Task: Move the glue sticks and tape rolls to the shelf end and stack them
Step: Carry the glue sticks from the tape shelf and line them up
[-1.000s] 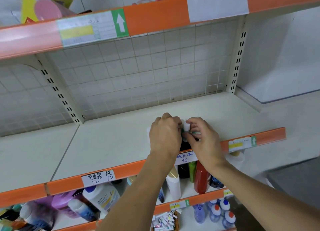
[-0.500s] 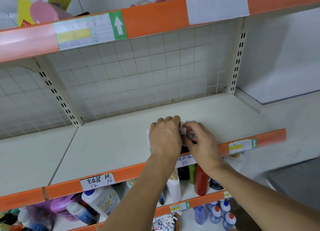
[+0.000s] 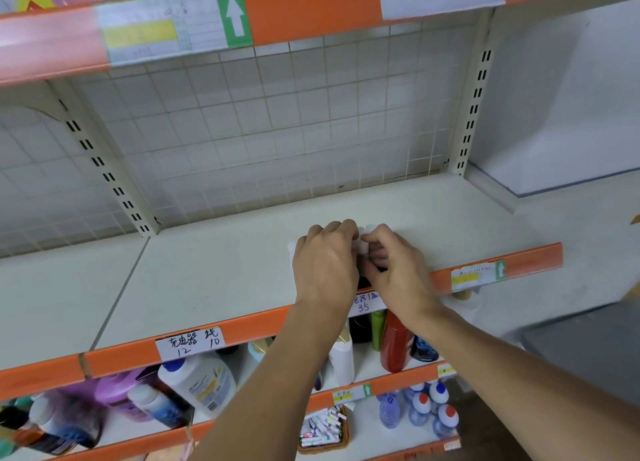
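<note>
Status: both your hands are together at the front of the cream shelf (image 3: 214,280), roughly mid-span, just behind the orange price rail (image 3: 519,263).

Left hand (image 3: 325,266): fingers curled down over small white items (image 3: 363,246). Only slivers show: one white edge at the hand's left side, white caps between the two hands. Grip reads as clamped on them, but the hand covers most of it.

Right hand (image 3: 398,266): fingertips pinched together on the same white bits, right against the left hand's fingers. Something dark sits under the pinch; can't tell what it is.

Can't say from this view whether these are glue sticks or tape rolls, or how many. The caps suggest glue sticks, which is a guess. No clear tape roll is visible.

Progress, my read:
- Items are gathered in your hands, so collecting looks underway.
- They're mid-shelf, not at the end. The right end by the slotted upright (image 3: 474,107) has nothing on it.
- No stack visible anywhere on this shelf.

Left to do: carry the bundle to the shelf end, set it down, stack it. Tape rolls are unaccounted for.

Lower shelves hold bottles (image 3: 197,381) and a small basket (image 3: 325,433); not part of this job.
</note>
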`<state>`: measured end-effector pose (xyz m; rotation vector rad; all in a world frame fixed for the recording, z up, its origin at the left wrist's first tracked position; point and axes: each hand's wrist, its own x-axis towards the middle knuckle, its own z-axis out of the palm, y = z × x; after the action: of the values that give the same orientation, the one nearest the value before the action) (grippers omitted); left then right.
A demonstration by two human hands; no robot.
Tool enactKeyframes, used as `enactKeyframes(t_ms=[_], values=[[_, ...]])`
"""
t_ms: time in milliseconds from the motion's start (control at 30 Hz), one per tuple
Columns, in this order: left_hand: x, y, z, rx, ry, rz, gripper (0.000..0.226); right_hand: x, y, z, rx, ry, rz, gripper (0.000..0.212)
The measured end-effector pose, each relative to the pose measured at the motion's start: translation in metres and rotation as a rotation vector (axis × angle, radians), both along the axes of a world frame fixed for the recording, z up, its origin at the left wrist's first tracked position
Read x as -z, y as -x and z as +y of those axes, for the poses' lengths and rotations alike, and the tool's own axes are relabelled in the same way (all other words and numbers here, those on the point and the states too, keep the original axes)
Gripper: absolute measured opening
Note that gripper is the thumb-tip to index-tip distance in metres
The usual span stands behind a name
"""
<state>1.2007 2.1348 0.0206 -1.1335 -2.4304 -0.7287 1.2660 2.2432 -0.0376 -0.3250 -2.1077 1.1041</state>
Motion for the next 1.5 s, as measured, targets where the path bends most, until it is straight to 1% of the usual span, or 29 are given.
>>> enactKeyframes(t_ms=[133, 267, 467, 500, 567, 633, 700, 767, 833, 933, 1000, 1067, 1133, 1233, 1400, 1500], values=[[0.007, -0.002, -0.003, 0.003, -0.026, 0.033, 0.018, 0.0, -0.002, -0.003, 0.016, 0.007, -0.007, 0.025], [0.01, -0.004, -0.007, 0.026, 0.066, 0.109, 0.019, -0.003, -0.003, 0.001, -0.013, -0.011, -0.064, 0.034], [0.002, -0.02, -0.017, 0.025, 0.149, 0.044, 0.027, -0.014, -0.014, 0.008, -0.049, -0.127, -0.214, 0.051], [0.001, -0.023, -0.018, 0.01, 0.154, 0.038, 0.027, -0.017, -0.017, 0.008, -0.038, -0.157, -0.228, 0.053], [-0.003, -0.032, -0.023, -0.037, 0.161, 0.035, 0.026, -0.025, -0.024, 0.007, 0.034, -0.29, -0.234, 0.053], [-0.006, -0.039, -0.032, -0.099, 0.172, 0.051, 0.025, -0.036, -0.031, 0.002, 0.073, -0.428, -0.212, 0.046], [-0.007, -0.044, -0.048, -0.183, 0.189, 0.054, 0.027, -0.047, -0.035, -0.008, 0.009, -0.539, -0.177, 0.035], [-0.007, -0.047, -0.071, -0.276, 0.199, 0.043, 0.031, -0.058, -0.036, -0.021, -0.097, -0.613, -0.191, 0.03], [-0.011, -0.051, -0.095, -0.383, 0.268, 0.027, 0.04, -0.071, -0.033, -0.036, -0.227, -0.631, -0.27, 0.036], [-0.018, -0.055, -0.128, -0.568, 0.411, -0.079, 0.055, -0.089, -0.023, -0.06, -0.409, -0.665, -0.372, 0.048], [-0.023, -0.056, -0.149, -0.669, 0.449, -0.178, 0.063, -0.098, -0.017, -0.077, -0.501, -0.743, -0.426, 0.057], [-0.027, -0.056, -0.168, -0.752, 0.479, -0.232, 0.067, -0.106, -0.012, -0.094, -0.578, -0.826, -0.493, 0.064], [-0.031, -0.058, -0.184, -0.81, 0.507, -0.249, 0.067, -0.112, -0.007, -0.112, -0.639, -0.909, -0.542, 0.068], [-0.036, -0.061, -0.207, -0.877, 0.517, -0.266, 0.067, -0.115, 0.003, -0.14, -0.685, -1.012, -0.552, 0.068], [-0.041, -0.062, -0.246, -0.966, 0.489, -0.322, 0.069, -0.115, 0.023, -0.183, -0.779, -1.026, -0.539, 0.071], [-0.043, -0.056, -0.272, -1.009, 0.471, -0.323, 0.069, -0.115, 0.038, -0.21, -0.82, -1.02, -0.537, 0.07]])
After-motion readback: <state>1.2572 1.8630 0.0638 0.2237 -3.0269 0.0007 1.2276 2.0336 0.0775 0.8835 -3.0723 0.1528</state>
